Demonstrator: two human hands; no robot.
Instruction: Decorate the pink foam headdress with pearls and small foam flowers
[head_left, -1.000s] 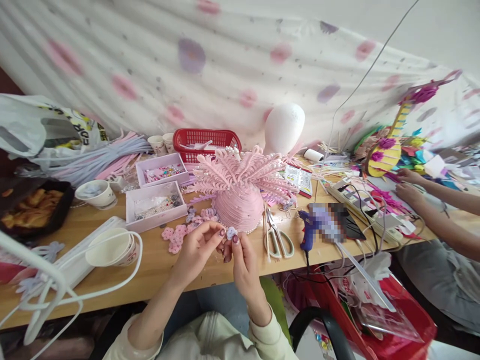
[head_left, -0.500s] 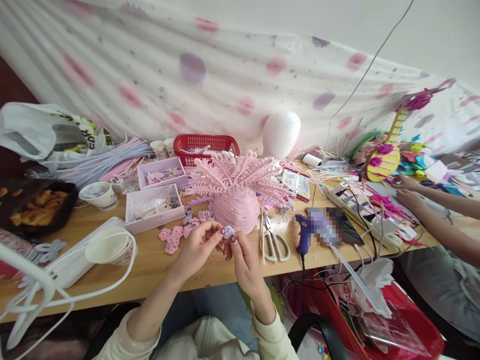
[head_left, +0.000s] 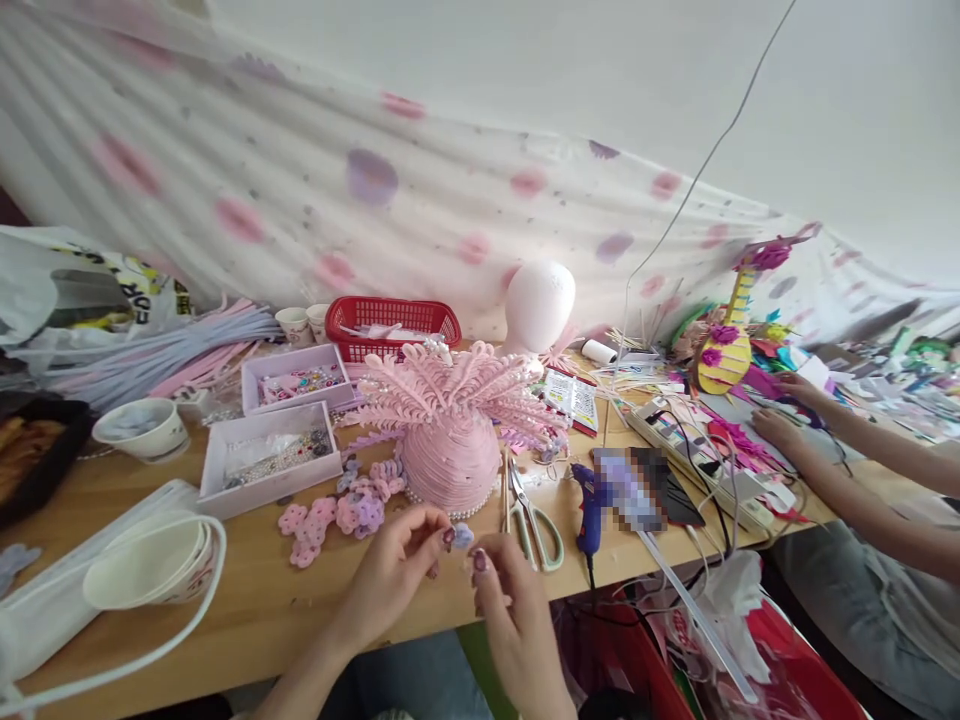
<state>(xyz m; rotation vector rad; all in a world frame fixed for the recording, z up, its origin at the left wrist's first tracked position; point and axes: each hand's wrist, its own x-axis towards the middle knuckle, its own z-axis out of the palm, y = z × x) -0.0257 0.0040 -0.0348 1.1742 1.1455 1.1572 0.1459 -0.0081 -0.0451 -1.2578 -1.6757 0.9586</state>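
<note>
Between the thumb and forefinger of my left hand [head_left: 401, 570] is a small pale blue flower [head_left: 462, 537]. Just to the right of it my right hand [head_left: 517, 610] is closed in a pinch, apart from the flower; what its fingertips hold, if anything, is too small to make out. Behind both hands stands a pink cord-wound dome [head_left: 450, 455], edged with pearl beads and topped by pink feather-like fronds [head_left: 450, 385]. Pink and lilac flowers [head_left: 352, 510] lie in a heap to its left. Scissors [head_left: 536, 520] rest on its right.
A blue glue gun [head_left: 591, 510] lies right of the scissors, near a power strip [head_left: 697, 465]. Two bead boxes [head_left: 217, 490], a red basket [head_left: 450, 318] and paper cups [head_left: 112, 590] stand leftward. A white foam head [head_left: 540, 305] is behind. Another person's hands [head_left: 780, 430] work at right.
My hands have parted slightly; the flower stays in the left fingers while the right fingers have come away from it. My view has shifted, and the other person's hands have moved a little.
</note>
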